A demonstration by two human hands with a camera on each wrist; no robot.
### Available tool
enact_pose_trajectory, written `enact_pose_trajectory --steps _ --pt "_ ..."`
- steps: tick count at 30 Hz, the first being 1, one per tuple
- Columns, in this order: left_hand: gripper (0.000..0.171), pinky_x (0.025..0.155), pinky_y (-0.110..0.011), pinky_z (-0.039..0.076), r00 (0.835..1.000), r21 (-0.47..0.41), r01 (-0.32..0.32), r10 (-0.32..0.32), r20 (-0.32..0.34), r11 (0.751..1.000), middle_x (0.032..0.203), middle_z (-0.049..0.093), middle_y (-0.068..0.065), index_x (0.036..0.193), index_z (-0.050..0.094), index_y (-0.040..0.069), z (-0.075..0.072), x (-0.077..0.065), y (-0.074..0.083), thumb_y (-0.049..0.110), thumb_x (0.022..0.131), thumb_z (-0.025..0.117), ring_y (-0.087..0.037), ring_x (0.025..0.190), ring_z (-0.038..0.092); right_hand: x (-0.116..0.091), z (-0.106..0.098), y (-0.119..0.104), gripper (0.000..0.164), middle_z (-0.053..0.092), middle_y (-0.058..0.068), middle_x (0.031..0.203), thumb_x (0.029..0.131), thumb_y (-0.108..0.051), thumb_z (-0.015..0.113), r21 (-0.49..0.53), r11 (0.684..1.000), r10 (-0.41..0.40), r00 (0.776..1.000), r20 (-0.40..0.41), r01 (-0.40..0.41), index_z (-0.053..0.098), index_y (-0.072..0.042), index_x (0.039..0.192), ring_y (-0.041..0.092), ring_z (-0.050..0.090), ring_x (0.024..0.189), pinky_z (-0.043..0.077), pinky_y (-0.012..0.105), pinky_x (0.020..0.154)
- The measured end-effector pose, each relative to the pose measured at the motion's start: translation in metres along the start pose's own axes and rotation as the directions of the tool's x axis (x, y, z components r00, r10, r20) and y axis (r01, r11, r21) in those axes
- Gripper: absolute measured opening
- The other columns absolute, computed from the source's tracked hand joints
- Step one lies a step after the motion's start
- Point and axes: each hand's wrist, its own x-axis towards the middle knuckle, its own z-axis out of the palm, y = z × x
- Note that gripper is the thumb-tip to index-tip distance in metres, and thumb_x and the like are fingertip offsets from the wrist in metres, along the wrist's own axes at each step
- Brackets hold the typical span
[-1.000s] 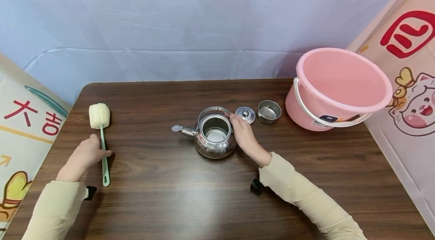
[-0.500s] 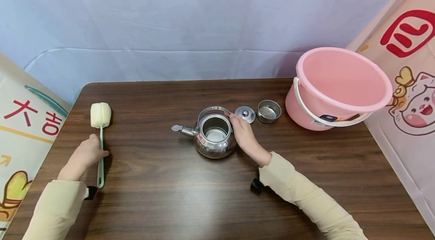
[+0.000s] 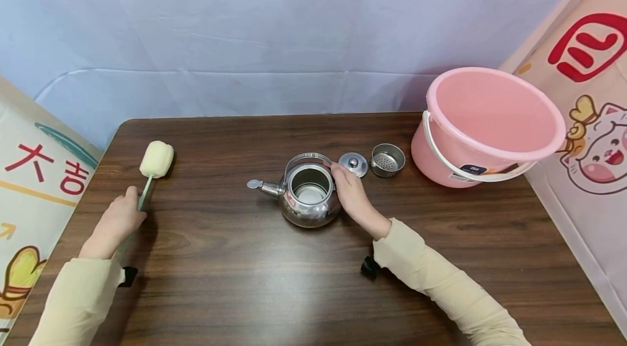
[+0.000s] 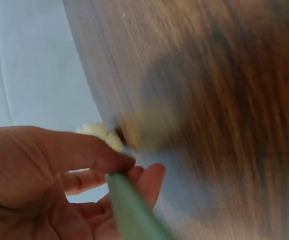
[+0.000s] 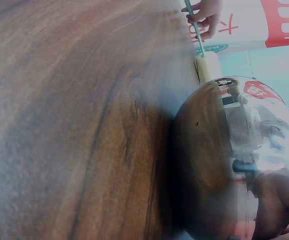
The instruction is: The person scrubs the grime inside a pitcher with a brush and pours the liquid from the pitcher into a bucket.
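At the left of the table my left hand (image 3: 115, 223) pinches the green handle of a sponge brush (image 3: 157, 160) between thumb and fingers. Its pale yellow sponge head points away from me. In the left wrist view the green handle end (image 4: 134, 212) rises close to the camera, while the fingers partly hide the sponge. My right hand (image 3: 354, 196) rests with fairly straight fingers against the right side of a shiny steel kettle (image 3: 309, 215), near the base of its raised handle. The kettle stands upright and lidless, spout to the left. Its rounded side fills much of the right wrist view.
Behind the right hand lie the kettle's lid (image 3: 354, 164) and a small perforated strainer (image 3: 387, 161). A pink bucket (image 3: 460, 155) with a white handle stands at the right back. Cloth hangs (image 3: 274, 36) behind the brown wooden table (image 3: 235, 280).
The brush's sponge head has swung right and slightly away, and its handle end has risen and tilted toward the left wrist. My right hand and the kettle have stayed still.
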Motion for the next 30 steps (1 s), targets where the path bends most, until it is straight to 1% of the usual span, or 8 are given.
enact_pose_trajectory --steps 2,5,10,14,19,21,24,30 --pt "0.042 0.062 -0.052 0.039 1.000 -0.011 0.018 -0.018 -0.010 1.000 0.087 0.044 -0.038 0.114 0.028 -0.018 0.000 0.000 0.000 -0.003 0.079 0.048 -0.049 0.080 0.047 0.000 0.000 0.000 0.043 0.048 0.015 0.132 0.099 -0.024 0.028 -0.003 1.000 0.000 1.000 0.000 0.000 0.056 -0.001 0.123 0.022 0.039 0.126 0.027 0.031 0.105" --pt "0.043 0.062 -0.054 0.038 0.999 -0.030 0.036 -0.038 -0.038 0.999 0.088 0.038 -0.038 0.117 0.027 -0.015 0.000 -0.001 -0.002 -0.003 0.078 0.042 -0.052 0.080 0.044 0.000 0.000 0.000 0.043 0.048 0.015 0.132 0.099 -0.023 0.027 -0.003 1.000 0.001 1.000 0.002 -0.001 0.056 -0.001 0.123 0.022 0.039 0.126 0.027 0.031 0.105" --pt "0.040 0.059 -0.055 0.038 0.996 -0.043 0.029 -0.032 -0.085 0.999 0.088 0.034 -0.039 0.117 0.028 -0.011 0.000 -0.001 -0.004 -0.004 0.079 0.039 -0.056 0.078 0.044 0.000 0.000 0.000 0.043 0.049 0.015 0.131 0.099 -0.023 0.028 -0.002 1.000 0.000 1.000 -0.001 0.000 0.056 0.000 0.122 0.022 0.040 0.126 0.027 0.031 0.105" --pt "0.039 0.057 -0.053 0.037 0.994 -0.045 0.020 -0.024 -0.109 0.999 0.088 0.034 -0.037 0.118 0.029 -0.010 -0.002 -0.001 -0.002 -0.004 0.081 0.041 -0.053 0.077 0.045 0.000 0.000 0.000 0.043 0.049 0.014 0.131 0.099 -0.023 0.028 -0.001 1.000 0.003 1.000 0.000 -0.003 0.056 -0.001 0.123 0.022 0.040 0.126 0.027 0.031 0.105" --pt "0.039 0.056 -0.049 0.037 0.992 -0.049 0.004 -0.010 -0.127 0.999 0.090 0.035 -0.034 0.120 0.030 -0.007 -0.008 -0.002 0.004 -0.004 0.082 0.039 -0.046 0.074 0.045 0.000 0.000 0.000 0.043 0.049 0.014 0.131 0.099 -0.024 0.028 0.002 1.000 0.006 1.000 0.002 -0.006 0.056 -0.001 0.123 0.022 0.039 0.126 0.027 0.031 0.105" --pt "0.040 0.056 -0.047 0.037 0.991 -0.048 -0.014 0.008 -0.134 0.999 0.091 0.036 -0.033 0.121 0.031 -0.007 -0.012 -0.003 0.008 -0.004 0.082 0.039 -0.043 0.073 0.045 0.000 -0.001 0.000 0.044 0.048 0.015 0.132 0.099 -0.024 0.028 0.001 1.000 0.005 1.000 0.002 -0.005 0.056 -0.001 0.123 0.023 0.039 0.126 0.027 0.031 0.105" --pt "0.040 0.057 -0.048 0.037 0.988 -0.047 -0.059 0.052 -0.147 0.997 0.092 0.037 -0.033 0.120 0.032 -0.007 -0.018 -0.005 0.014 -0.005 0.081 0.040 -0.042 0.075 0.045 0.000 -0.001 0.000 0.043 0.048 0.015 0.132 0.099 -0.024 0.028 -0.001 1.000 0.004 1.000 0.000 -0.004 0.056 -0.001 0.123 0.023 0.039 0.126 0.027 0.031 0.105" --pt "0.037 0.062 -0.052 0.036 0.972 -0.051 -0.163 0.151 -0.177 0.985 0.091 0.043 -0.033 0.118 0.035 -0.007 -0.026 -0.008 0.027 -0.009 0.082 0.044 -0.043 0.082 0.043 0.001 0.000 0.001 0.043 0.050 0.014 0.130 0.099 -0.023 0.028 0.008 1.000 -0.015 1.000 0.003 0.015 0.056 -0.001 0.123 0.021 0.040 0.126 0.027 0.030 0.105"
